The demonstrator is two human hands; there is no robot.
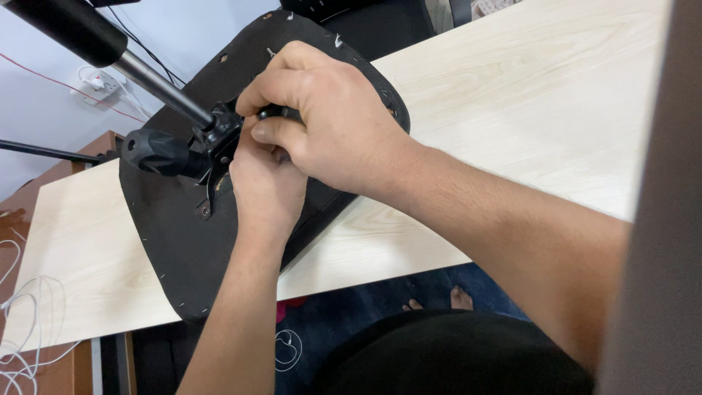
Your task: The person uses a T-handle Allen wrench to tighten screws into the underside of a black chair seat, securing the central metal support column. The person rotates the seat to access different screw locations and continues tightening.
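An upturned black chair seat is being held flat on a pale wooden worktop, with its near edge hanging over the worktop's near rim. At the middle of the seat, a black metal mechanism plate is being worked on by two hands. The right hand is being kept curled over the plate from the right, its thumb and forefinger pinched on a small dark part whose shape cannot be made out. The left hand is being pushed up from the near side beneath the right one; its fingers are being covered by the right hand, so its grip cannot be told. A black knob is being shown sticking out to the left of the plate, just beside the hands, and a grey rod with a thick black sleeve is being seen running up to the far left, where it is being cut off by the picture's edge. The plate's right half is being hidden under the hands. One seat, one knob, one rod and two hands are being counted. White cables are being seen at the near left, and bare toes on the blue floor below.
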